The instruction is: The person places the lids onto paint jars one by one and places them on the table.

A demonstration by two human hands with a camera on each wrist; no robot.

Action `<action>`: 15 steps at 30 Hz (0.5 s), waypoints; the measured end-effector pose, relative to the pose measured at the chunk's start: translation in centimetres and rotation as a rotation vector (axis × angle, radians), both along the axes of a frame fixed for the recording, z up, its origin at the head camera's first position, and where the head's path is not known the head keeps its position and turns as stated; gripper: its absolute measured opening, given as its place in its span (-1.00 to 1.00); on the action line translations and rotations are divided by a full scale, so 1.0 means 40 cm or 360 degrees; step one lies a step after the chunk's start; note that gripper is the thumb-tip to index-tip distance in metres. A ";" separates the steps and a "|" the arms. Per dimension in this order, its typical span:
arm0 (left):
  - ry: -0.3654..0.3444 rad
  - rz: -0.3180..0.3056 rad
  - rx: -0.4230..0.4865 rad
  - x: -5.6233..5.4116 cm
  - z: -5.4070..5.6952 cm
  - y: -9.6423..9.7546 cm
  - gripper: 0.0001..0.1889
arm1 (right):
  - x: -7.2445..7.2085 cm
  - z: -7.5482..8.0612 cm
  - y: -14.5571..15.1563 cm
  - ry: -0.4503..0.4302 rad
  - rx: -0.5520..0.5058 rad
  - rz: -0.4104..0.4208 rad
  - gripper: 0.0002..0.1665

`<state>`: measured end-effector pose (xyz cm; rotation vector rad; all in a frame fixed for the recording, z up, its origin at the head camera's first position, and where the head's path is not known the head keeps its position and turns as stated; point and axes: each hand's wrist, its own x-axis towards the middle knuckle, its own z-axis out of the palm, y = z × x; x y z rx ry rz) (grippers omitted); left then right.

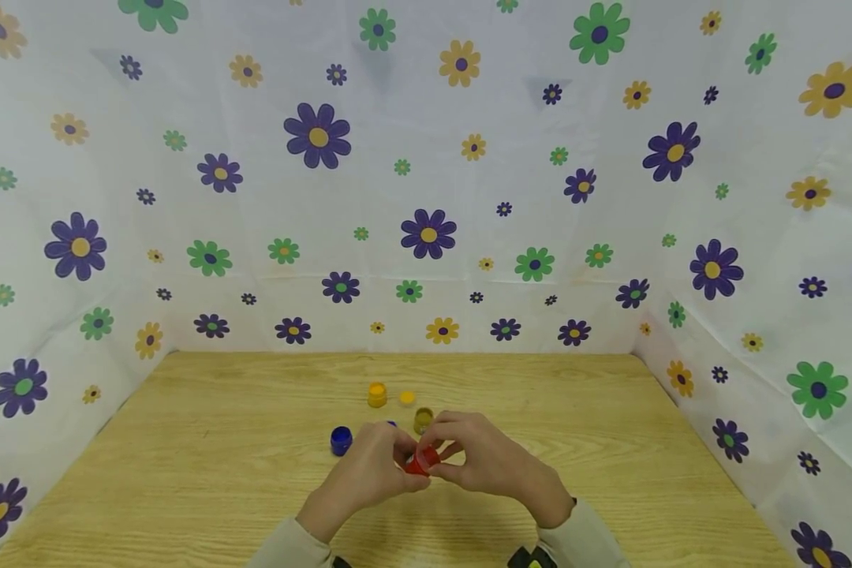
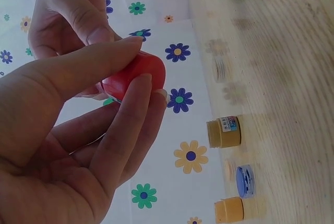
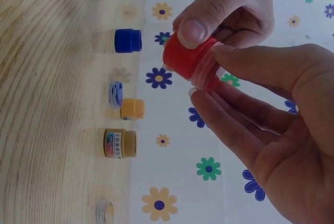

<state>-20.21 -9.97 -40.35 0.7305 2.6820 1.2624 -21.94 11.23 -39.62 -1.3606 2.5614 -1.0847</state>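
Above the table's near half, both hands meet at a small red paint jar (image 1: pixel 417 464). My left hand (image 1: pixel 369 467) grips its body (image 3: pixel 182 58) between thumb and fingers. The jar is tilted, its lidded end toward my right hand (image 1: pixel 488 457). Thumb and fingertips of that hand pinch the clear ridged lid (image 3: pixel 203 73), which sits at the jar's mouth. An ochre paint jar (image 1: pixel 424 420) stands just beyond the hands. Left of the left hand is an uncovered blue paint jar (image 1: pixel 341 441).
Farther back on the wooden table (image 1: pixel 255 410) stand a yellow paint jar (image 1: pixel 377 395) and its lid (image 1: pixel 407 398). A blue-stained lid (image 3: pixel 116 94) lies mostly behind the left hand in the head view. Another clear lid (image 3: pixel 106 212) lies beyond the ochre jar. Flower-printed cloth (image 1: pixel 369 189) encloses the table.
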 end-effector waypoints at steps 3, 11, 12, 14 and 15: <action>0.0010 -0.0001 -0.0010 -0.001 0.001 0.000 -0.85 | 0.001 0.001 0.000 0.0011 0.0000 0.0001 -0.77; 0.0026 -0.0011 -0.0015 -0.004 0.000 0.000 -0.86 | 0.001 0.005 0.002 0.0075 0.0024 0.0013 -0.79; 0.0025 -0.0013 -0.0012 -0.004 0.000 0.000 -0.86 | 0.000 0.005 0.002 0.0075 0.0025 0.0018 -0.79; 0.0019 -0.0018 -0.0005 -0.002 -0.001 0.001 -0.86 | 0.001 0.005 0.002 0.0046 0.0022 0.0026 -0.79; 0.0019 -0.0020 -0.0002 -0.002 -0.001 0.001 -0.86 | 0.001 0.004 0.002 0.0027 0.0020 0.0028 -0.79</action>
